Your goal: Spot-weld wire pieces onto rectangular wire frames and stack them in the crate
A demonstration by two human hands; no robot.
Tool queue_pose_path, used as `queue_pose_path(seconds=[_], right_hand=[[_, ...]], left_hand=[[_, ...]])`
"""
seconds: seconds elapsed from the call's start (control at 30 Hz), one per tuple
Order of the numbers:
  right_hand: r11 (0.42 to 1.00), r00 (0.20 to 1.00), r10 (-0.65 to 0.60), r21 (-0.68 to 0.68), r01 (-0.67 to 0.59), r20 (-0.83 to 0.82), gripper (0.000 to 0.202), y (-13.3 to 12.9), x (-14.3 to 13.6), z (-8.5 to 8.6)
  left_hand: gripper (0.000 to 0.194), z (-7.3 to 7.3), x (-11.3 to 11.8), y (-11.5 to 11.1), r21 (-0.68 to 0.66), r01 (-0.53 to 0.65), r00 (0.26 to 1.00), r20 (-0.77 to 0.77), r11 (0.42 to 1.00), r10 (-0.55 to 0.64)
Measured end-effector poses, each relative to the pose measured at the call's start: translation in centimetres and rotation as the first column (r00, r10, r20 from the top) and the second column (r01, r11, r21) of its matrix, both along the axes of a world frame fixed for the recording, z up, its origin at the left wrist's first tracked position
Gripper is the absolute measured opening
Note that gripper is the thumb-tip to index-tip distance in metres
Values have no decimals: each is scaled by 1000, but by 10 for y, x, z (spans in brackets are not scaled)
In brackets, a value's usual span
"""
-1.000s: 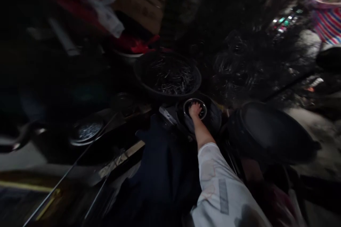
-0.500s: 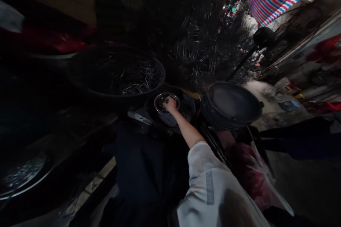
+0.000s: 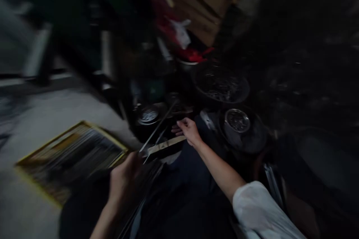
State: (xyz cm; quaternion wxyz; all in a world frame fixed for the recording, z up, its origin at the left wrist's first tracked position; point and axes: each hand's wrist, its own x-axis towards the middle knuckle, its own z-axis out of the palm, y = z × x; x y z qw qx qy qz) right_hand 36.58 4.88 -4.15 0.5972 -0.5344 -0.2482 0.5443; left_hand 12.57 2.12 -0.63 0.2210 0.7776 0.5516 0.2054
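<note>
My left hand [image 3: 125,177] is at the lower left, its fingers closed around the lower end of a thin pale rod [image 3: 157,127]. The rod slants up and to the right. Across from it, my right hand [image 3: 190,131] reaches leftward over my dark-clothed lap, fingers stretched and slightly apart. Blur hides whether any small piece lies in it. To its right stands a round metal bowl [image 3: 238,120] of small shiny pieces on a dark round support. A shallow dish [image 3: 148,115] of shiny bits sits left of my right hand, beyond the rod.
A wide dark basin [image 3: 244,96] with thin metal pieces stands behind the bowl. A yellow-edged frame or tray [image 3: 70,124] lies on the pale floor at left. Cardboard [image 3: 202,11] and red plastic [image 3: 193,55] are at the back. Dark machine parts [image 3: 84,67] rise at upper left.
My view has swung left. My right hand has left the metal bowl and come across my lap. My left hand, out of sight before, now shows with the rod.
</note>
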Motion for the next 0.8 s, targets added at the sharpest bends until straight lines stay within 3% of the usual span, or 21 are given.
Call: queue_pose_path(seconds=[0.17, 0.33, 0.57, 0.8], right_hand=[[1000, 986, -21, 9, 23, -165, 35, 20, -77, 1], [1000, 980, 12, 5, -11, -199, 30, 25, -115, 5], [998, 991, -60, 30, 64, -118, 27, 41, -115, 3], [998, 984, -53, 31, 59, -171, 24, 70, -113, 14]], left_hand=[[29, -3, -25, -2, -14, -86, 989, 123, 996, 88], [28, -6, -37, 0, -17, -148, 978, 149, 989, 148], [27, -12, -56, 0, -27, -182, 968, 173, 983, 184], [28, -15, -63, -4, -15, -181, 965, 191, 983, 180]])
